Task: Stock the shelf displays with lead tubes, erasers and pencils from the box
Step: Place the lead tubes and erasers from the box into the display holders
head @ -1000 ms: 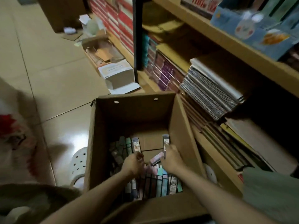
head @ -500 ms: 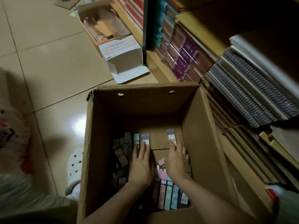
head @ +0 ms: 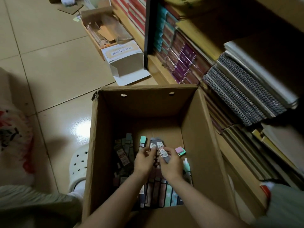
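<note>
Both hands are down inside the open cardboard box (head: 195, 129), which stands on the tiled floor (head: 49, 63) just beside the shelf (head: 158, 69). The left hand (head: 144, 160) has its fingers curled round a grey lead tube (head: 152, 146) and a mint-capped tube (head: 142, 143) beside it, both held upright. The right hand (head: 171, 163) pinches another grey labelled tube (head: 162, 151) between thumb and fingers; the two hands nearly touch. More tubes lie packed on the box bottom: a dark loose heap (head: 124, 152) to the left, pastel rows (head: 164, 193) under the wrists. A pink and green eraser block (head: 180, 150) lies near the right wall. Spiral notebooks (head: 238, 94) are stacked on the shelf. A white clog (head: 79, 163) shows beside the box.
</note>
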The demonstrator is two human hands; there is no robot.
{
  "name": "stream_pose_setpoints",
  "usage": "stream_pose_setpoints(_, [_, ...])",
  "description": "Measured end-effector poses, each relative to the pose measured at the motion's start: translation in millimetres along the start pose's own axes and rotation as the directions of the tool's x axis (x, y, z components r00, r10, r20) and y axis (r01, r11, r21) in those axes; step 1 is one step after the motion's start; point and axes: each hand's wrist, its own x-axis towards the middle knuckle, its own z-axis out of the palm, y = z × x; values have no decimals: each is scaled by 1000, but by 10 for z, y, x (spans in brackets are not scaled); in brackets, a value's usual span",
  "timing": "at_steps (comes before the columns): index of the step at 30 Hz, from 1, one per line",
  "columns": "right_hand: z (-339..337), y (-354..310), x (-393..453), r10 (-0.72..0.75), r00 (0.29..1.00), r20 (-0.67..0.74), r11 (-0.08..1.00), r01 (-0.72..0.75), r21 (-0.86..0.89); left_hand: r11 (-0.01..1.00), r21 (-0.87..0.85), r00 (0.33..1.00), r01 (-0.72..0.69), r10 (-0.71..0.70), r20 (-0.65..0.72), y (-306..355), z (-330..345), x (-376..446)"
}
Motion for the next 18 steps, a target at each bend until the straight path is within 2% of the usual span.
stream_pose_setpoints(2, [3,-43,-115,-41,994,104,999,42,-16,993,-116,997,23,-14,77,66,-22,-59])
stream_pose_setpoints(4, [-57,-75,-184,-105,973,204,991,120,-62,984,-177,998,18,-7,63,115,-65,-95])
stream_pose_setpoints(7, [-210,-26,-143,-181,961,211,918,242,-315,989,-148,1000,-5,1,-21,135,-132,-109])
stream_pose_setpoints(9, [-299,46,-47,-108,983,146,850,168,-499,993,-122,999,3,-7,-34,117,-158,-115])
stream_pose_setpoints(11, [-319,87,30,1,998,63,809,36,-586,995,-97,1000,9,-12,-23,98,-164,-119])
stream_pose_setpoints(14, [-191,121,96,80,997,-18,830,-77,-552,997,-79,1000,15,-15,-3,57,-144,-83])
stream_pose_setpoints(18, [-26,206,188,46,994,-98,813,-94,-575,997,-80,1000,19,-17,21,-22,-139,-26])
